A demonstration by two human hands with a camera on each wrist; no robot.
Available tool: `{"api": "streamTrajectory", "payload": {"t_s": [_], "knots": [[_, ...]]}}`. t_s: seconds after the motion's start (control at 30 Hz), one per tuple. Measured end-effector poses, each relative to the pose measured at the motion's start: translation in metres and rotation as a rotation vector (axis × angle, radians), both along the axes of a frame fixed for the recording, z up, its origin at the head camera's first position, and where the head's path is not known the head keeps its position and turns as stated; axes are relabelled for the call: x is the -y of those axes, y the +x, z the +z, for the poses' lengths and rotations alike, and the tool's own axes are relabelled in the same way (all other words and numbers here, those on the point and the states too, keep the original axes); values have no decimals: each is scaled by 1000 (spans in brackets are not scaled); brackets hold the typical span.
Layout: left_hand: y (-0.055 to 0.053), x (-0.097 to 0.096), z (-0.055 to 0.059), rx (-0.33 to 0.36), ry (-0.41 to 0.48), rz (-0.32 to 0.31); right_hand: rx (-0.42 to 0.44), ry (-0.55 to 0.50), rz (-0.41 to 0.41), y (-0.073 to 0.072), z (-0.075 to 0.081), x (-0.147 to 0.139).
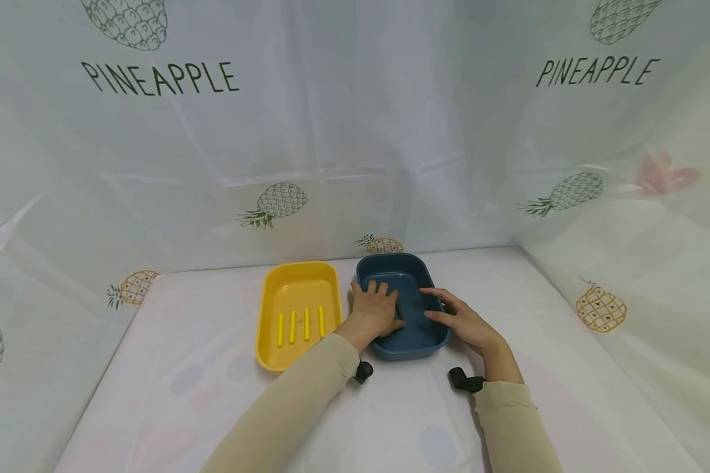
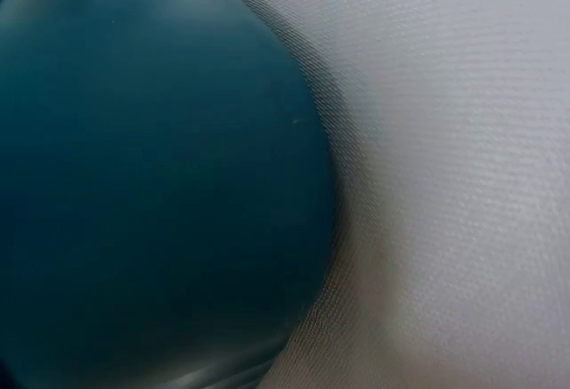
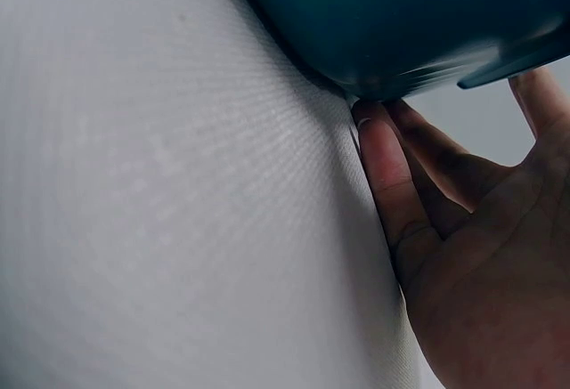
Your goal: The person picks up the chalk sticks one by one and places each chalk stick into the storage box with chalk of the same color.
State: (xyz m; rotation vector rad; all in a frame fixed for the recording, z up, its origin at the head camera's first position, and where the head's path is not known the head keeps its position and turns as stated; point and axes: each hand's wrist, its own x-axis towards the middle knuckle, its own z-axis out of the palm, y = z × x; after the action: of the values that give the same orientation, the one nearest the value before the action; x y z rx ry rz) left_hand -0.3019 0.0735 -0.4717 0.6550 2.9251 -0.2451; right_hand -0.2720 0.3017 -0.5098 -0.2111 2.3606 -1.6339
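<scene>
A dark blue tray (image 1: 411, 299) lies on the table with its inside facing up. Over its left side spreads my left hand (image 1: 374, 309), back upward, fingers apart. Between its index finger and thumb shows a thin dark line whose nature I cannot tell. At the tray's right side, my right hand (image 1: 467, 325) has its index finger and thumb over the rim. Lower fingers (image 3: 385, 158) of that hand rest by the tray's outer wall (image 3: 356, 15), close to the tablecloth. In the left wrist view the outer wall (image 2: 169, 166) fills the left part and the hand is hidden.
Left of the blue tray is a yellow tray (image 1: 298, 282) holding several yellow sticks (image 1: 306, 324) in a row. The left forearm (image 1: 296, 401) passes over its lower right corner. A white patterned cloth (image 1: 426, 420) covers the table, and printed sheeting (image 1: 355, 131) hangs behind.
</scene>
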Motion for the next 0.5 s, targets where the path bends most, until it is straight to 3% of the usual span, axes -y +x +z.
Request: {"api": "streamTrajectory", "payload": {"t_s": [0.5], "knots": [[2, 3, 5, 14, 40, -10, -6, 9, -2, -1, 0, 0]]}}
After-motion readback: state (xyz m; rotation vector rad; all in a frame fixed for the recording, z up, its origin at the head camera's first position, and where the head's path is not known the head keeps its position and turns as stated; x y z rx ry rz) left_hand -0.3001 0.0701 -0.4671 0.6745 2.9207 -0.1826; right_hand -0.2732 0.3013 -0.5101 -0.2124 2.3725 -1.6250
